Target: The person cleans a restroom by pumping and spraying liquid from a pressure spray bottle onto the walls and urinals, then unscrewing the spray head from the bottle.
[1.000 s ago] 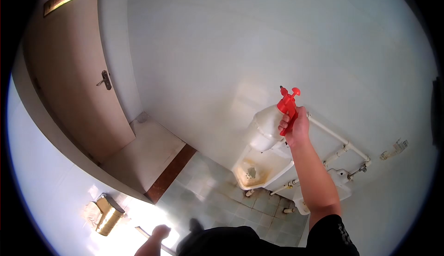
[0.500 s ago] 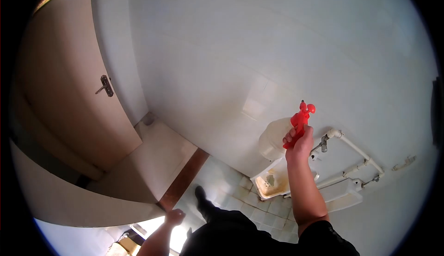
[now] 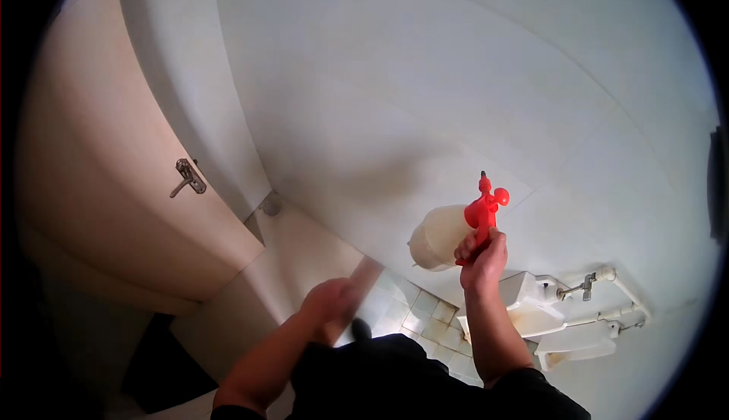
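Note:
My right hand (image 3: 484, 264) is wrapped round the red handle (image 3: 483, 234) of a sprayer, out in front of me. Its red head (image 3: 481, 212) has a dark-tipped nozzle pointing up and away, with a round red knob at the side. The sprayer's whitish bottle (image 3: 438, 239) extends to the left of my fist. Lower and further left is my left hand (image 3: 331, 298), raised over the floor and apart from the sprayer. Motion blurs its fingers, and I see nothing held in it.
White wall urinals (image 3: 524, 310) with pipes (image 3: 630, 289) and a metal valve (image 3: 588, 286) are low on the right. A brown door (image 3: 114, 169) with a metal handle (image 3: 187, 178) stands at left. Stained tiles (image 3: 430, 321) cover the floor below, and a drain (image 3: 271, 204) lies in the corner.
My left hand has risen and moved right, towards the middle. My right hand still grips the sprayer, now slightly lower in view. The view has shifted, and more of the door shows.

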Demonstrator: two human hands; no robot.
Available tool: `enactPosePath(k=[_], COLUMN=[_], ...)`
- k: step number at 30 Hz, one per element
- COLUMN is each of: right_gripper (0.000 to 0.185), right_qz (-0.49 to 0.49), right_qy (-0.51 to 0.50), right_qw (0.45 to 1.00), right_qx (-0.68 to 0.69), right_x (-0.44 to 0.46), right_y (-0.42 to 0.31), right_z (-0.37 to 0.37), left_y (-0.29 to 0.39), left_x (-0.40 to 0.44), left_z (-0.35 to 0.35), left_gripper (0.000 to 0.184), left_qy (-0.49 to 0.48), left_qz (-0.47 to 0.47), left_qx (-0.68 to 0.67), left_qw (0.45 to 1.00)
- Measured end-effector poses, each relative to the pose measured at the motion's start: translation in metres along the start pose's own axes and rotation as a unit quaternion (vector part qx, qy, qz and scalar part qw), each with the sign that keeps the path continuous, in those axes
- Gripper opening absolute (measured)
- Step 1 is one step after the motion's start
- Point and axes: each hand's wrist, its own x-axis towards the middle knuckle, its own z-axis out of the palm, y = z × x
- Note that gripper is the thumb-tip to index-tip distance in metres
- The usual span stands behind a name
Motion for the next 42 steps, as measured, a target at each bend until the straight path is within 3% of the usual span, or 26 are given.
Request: enactPosePath(k=[5, 7, 13, 17, 19, 25, 30, 33, 35, 37, 42], right_gripper=[0.026, 0.025, 0.023, 0.021, 0.02, 0.024, 0.025, 0.025, 0.029, 0.029, 0.027], right_qz=[0.008, -0.003, -0.056, -0.002, 0.038, 0.105, 0.076, 0.011, -0.046, -0.123, -0.261], right_qy=[-0.02, -0.014, -0.025, -0.02, -0.031, -0.11, -0.078, -0.048, 0.006, 0.051, 0.235], right_qw=[0.999, 1.0, 0.997, 0.999, 0.998, 0.988, 0.991, 0.993, 0.995, 0.988, 0.936], right_qx=[0.03, 0.023, -0.055, -0.035, -0.027, 0.018, 0.077, 0.107, 0.084, 0.071, 0.027], right_x=[0.017, 0.006, -0.011, -0.016, -0.015, -0.001, -0.012, -0.019, -0.032, -0.042, -0.059], right_y=[0.056, 0.084, 0.152, 0.178, 0.192, 0.209, 0.167, 0.126, 0.095, 0.07, 0.022], right_z=[0.097, 0.136, 0.243, 0.324, 0.355, 0.433, 0.432, 0.397, 0.369, 0.334, 0.241], left_y=[-0.061, -0.1, -0.22, -0.287, -0.309, -0.339, -0.358, -0.388, -0.404, -0.419, -0.48], left_x=[0.022, 0.016, 0.014, 0.005, 0.003, 0.005, 0.009, 0.009, 0.009, 0.009, 0.007], left_z=[-0.052, -0.072, -0.147, -0.206, -0.222, -0.235, -0.224, -0.221, -0.219, -0.221, -0.214], left_gripper=[0.035, 0.038, 0.037, 0.038, 0.039, 0.039, 0.039, 0.04, 0.041, 0.042, 0.04], left_qy=[-0.021, -0.059, -0.07, -0.12, -0.097, -0.094, -0.071, -0.074, -0.079, -0.107, -0.164], left_qz=[0.025, -0.005, 0.078, 0.026, -0.035, -0.045, -0.027, -0.04, -0.036, -0.108, -0.112], left_qx=[-0.006, -0.003, -0.031, -0.004, -0.035, -0.028, -0.016, 0.002, 0.02, 0.098, 0.154], left_qw=[0.999, 0.998, 0.994, 0.992, 0.994, 0.994, 0.997, 0.996, 0.996, 0.984, 0.968])
